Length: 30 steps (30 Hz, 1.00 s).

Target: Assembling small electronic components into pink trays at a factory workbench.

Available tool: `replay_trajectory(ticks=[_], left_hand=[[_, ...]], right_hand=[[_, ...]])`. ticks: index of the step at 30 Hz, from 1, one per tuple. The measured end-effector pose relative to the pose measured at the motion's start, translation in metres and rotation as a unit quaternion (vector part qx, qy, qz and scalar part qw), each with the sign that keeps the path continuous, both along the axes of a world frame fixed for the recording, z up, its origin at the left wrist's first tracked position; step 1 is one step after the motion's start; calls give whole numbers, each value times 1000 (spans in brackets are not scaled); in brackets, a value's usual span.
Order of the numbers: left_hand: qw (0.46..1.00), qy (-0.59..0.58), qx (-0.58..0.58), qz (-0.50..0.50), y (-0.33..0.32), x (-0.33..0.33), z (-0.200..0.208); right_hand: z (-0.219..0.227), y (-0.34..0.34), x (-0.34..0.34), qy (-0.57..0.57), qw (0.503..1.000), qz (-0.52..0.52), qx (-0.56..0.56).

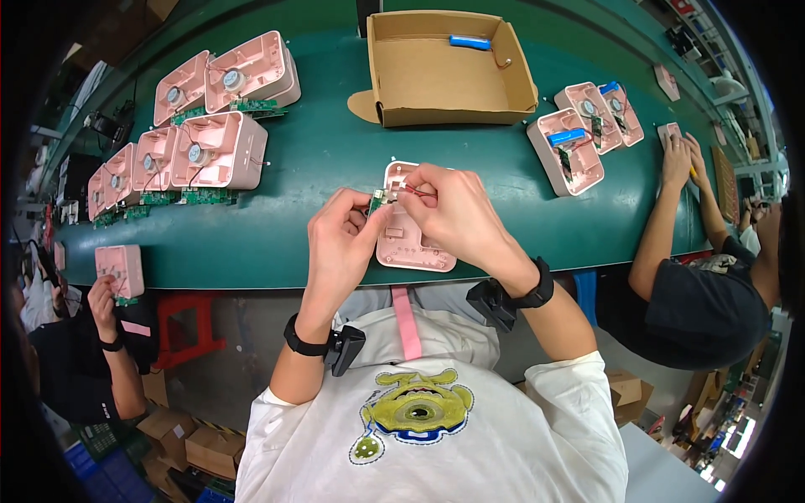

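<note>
In front of me a pink plastic housing [404,255] lies on the green table, its inside facing up. Above its far half, my left hand [342,239] pinches a small green circuit board [376,202] between thumb and fingers. My right hand [465,216] is closed close beside the board, gripping thin red wires [426,194]. The wires' ends are at the board's edge, and the fingertips partly cover them, so I cannot tell whether they are joined to it. Both hands hide part of the housing.
Beyond the housing stands an open cardboard box [453,115] holding a blue battery [470,42]. Several pink housings [245,159] with speakers and boards line the left. More housings [589,178], with blue batteries, sit at right. Co-workers' hands [681,159] are at both sides.
</note>
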<state>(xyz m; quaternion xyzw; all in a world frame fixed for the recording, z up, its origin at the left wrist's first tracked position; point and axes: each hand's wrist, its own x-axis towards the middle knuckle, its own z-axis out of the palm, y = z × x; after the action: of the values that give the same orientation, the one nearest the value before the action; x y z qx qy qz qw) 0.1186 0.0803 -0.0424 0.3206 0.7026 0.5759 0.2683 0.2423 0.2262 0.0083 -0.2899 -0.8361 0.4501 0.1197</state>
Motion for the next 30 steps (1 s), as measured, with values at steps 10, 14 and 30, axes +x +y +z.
replay_trajectory(ticks=[10, 14, 30], left_hand=[[985, 173, -13, -22, 1, -3, 22], [979, 203, -10, -33, 2, -6, 24], [982, 184, -1, -52, 2, -11, 22]], right_hand=[[-7, -3, -2, 12, 1000, 8, -14], [-17, -5, -1, 69, 996, 14, 52], [-17, -12, -2, 75, 991, 20, 109]])
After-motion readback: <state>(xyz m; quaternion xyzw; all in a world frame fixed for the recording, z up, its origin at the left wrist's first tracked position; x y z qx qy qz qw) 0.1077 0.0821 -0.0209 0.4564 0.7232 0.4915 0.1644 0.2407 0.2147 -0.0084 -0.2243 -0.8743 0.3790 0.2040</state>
